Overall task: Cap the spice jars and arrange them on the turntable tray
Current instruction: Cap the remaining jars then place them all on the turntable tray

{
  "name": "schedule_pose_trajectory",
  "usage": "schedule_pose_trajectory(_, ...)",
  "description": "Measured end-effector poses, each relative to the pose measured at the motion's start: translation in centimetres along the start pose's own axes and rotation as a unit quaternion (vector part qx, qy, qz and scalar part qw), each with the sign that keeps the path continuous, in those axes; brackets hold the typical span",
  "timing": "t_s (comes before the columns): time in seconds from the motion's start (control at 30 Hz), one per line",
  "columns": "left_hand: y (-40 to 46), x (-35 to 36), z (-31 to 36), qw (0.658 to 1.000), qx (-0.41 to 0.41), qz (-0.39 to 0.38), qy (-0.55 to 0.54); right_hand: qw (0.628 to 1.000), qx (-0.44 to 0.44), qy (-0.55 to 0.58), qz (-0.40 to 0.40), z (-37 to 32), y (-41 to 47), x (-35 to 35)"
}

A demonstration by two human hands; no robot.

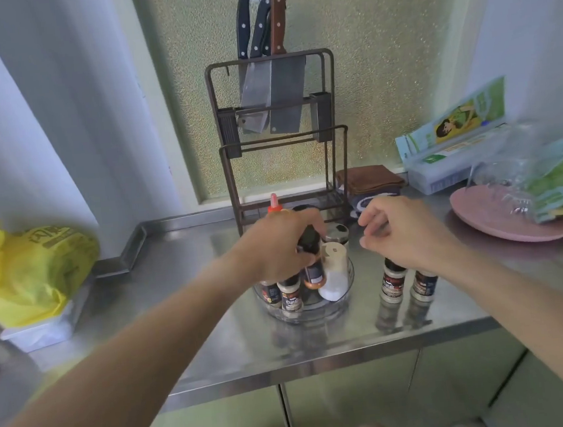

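The left hand (278,244) is gripping a dark spice jar (311,262) from above, fingers curled round its top, holding it over the clear turntable tray (347,288). The right hand (400,232) is hovering just to the right of the tray with its fingers loosely curled and holding nothing; the two hands are apart.

Below the left hand, the tray is carrying several containers: two small dark-labelled jars (291,296) standing at its near-left edge, a white shaker (334,273) leaning just right of the gripped jar, and a clear jar with a metal lid (337,233) sitting behind that. A red-tipped bottle (274,205) is showing just beyond the left hand's knuckles; whether it is standing in the tray cannot be told.

Under the right wrist, two more spice jars (392,283) are standing side by side on the steel table (216,340), outside the tray.

Beyond both hands a wire rack (234,169) is holding knives and cleavers (284,99). Farther right, a pink plate (473,219) is carrying a clear bag of greens (545,181). Far left, a yellow bag (27,268) is resting on a white tub (40,334).
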State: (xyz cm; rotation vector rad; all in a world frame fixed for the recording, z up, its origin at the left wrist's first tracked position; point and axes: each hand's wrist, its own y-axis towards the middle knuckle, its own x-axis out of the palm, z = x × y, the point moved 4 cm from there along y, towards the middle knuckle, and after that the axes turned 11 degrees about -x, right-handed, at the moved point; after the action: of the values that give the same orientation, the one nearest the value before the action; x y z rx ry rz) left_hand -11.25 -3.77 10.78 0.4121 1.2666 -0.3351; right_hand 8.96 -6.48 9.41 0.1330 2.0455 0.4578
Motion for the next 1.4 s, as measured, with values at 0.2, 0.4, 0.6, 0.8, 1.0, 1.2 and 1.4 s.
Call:
schedule_pose_trajectory(0.2, 0.4, 3.3, -1.1, 0.998, -0.031, -0.036, 0.049, 1.0, -0.002, -0.01, 0.009, 1.0, -0.4, -0.4)
schedule_pose_trajectory(0.4, 0.4, 5.2, -1.0, 0.996, -0.064, -0.047, 0.029, 1.0, -0.002, -0.021, 0.023, 1.9, -0.9, -0.4)
schedule_pose_trajectory(0.6, -0.1, 3.5, 0.2, 0.997, -0.065, -0.001, 0.034, 0.999, 0.021, -0.037, 0.034, 3.6, -1.7, -2.3)
schedule_pose_trajectory(0.8, 2.4, 4.0, 8.5, 0.994, 0.064, 0.085, 0.004, 0.994, 0.059, -0.091, 0.008, 6.5, -3.0, -4.0)
schedule_pose_trajectory(1.0, 6.3, 10.6, 10.7, 0.999, 0.02, -0.02, 0.038, 0.983, 0.088, -0.134, -0.088, 8.8, -4.6, -1.4)
schedule_pose_trajectory(1.2, 6.7, 11.2, 11.1, 1.0, -0.006, -0.015, 0.006, 0.983, 0.109, -0.125, -0.081, 9.3, -4.6, -0.3)
schedule_pose_trajectory(1.4, 6.3, 1.6, 9.3, 0.995, 0.021, 0.081, -0.058, 0.996, 0.048, -0.072, 0.002, 4.1, -0.8, -5.4)
